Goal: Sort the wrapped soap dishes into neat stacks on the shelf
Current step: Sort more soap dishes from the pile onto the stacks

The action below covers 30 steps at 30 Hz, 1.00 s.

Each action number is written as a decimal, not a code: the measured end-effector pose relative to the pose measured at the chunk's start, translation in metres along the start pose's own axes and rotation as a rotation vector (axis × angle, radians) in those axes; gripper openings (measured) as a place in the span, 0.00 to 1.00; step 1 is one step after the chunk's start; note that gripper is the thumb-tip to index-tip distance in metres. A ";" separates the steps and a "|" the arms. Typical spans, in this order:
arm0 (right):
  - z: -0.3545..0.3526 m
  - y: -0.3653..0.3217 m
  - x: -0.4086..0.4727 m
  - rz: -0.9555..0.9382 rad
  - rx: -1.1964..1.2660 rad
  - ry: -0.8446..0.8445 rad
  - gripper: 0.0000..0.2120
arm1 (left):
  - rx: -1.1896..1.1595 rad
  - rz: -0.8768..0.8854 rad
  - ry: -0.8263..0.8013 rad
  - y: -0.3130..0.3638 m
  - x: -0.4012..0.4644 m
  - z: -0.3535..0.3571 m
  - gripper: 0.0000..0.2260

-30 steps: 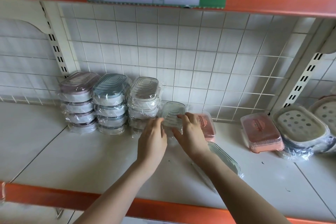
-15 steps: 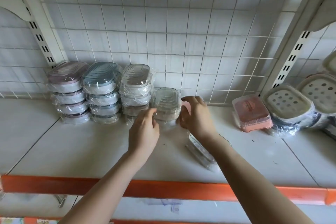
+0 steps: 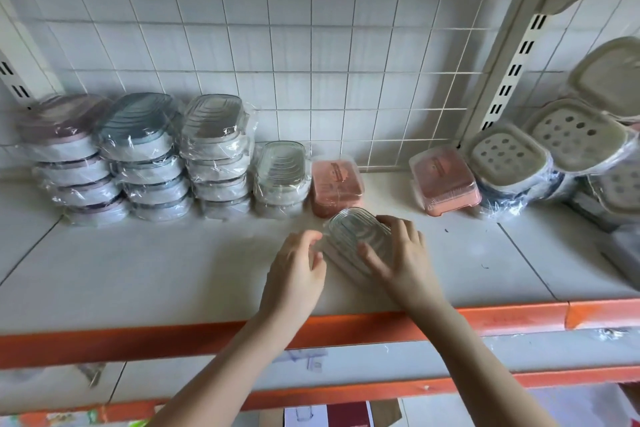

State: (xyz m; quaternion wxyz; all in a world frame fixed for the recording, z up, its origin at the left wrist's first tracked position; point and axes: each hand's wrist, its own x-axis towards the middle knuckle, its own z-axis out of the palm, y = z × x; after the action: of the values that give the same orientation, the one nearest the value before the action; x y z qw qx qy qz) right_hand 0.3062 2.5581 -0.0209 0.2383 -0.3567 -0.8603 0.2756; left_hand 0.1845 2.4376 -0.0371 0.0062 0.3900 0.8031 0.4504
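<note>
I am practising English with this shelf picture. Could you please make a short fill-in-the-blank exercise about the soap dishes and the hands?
1. The right hand holds a wrapped soap dish with a ____ ribbed lid.
2. The leftmost stack has ____ dishes.
3. The short stack stands directly left of a ____ box.
4. The front edge of the shelf is ____.

Missing words: clear; four; pink; orange
</note>
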 end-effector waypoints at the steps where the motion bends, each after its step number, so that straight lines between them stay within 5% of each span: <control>1: 0.001 0.001 -0.002 0.010 0.029 0.008 0.36 | -0.018 0.007 -0.004 0.000 -0.001 0.003 0.12; 5: 0.004 0.003 -0.004 -0.012 0.111 -0.013 0.45 | -0.068 0.020 -0.010 -0.001 -0.006 0.008 0.10; 20: 0.002 0.016 0.000 -0.111 0.423 -0.324 0.44 | -0.255 -0.135 0.061 -0.006 -0.005 -0.003 0.15; 25: 0.002 0.014 -0.004 -0.236 0.395 -0.244 0.42 | -0.215 -0.085 0.052 -0.001 -0.013 -0.005 0.26; 30: -0.001 0.011 -0.011 -0.382 0.355 -0.169 0.40 | -0.225 0.055 0.150 0.010 -0.017 -0.014 0.20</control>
State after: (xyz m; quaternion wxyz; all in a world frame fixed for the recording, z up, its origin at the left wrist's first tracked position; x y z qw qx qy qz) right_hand 0.3195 2.5566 -0.0298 0.2720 -0.1165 -0.8670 0.4009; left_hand 0.1975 2.4195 -0.0277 -0.0225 0.3738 0.7349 0.5654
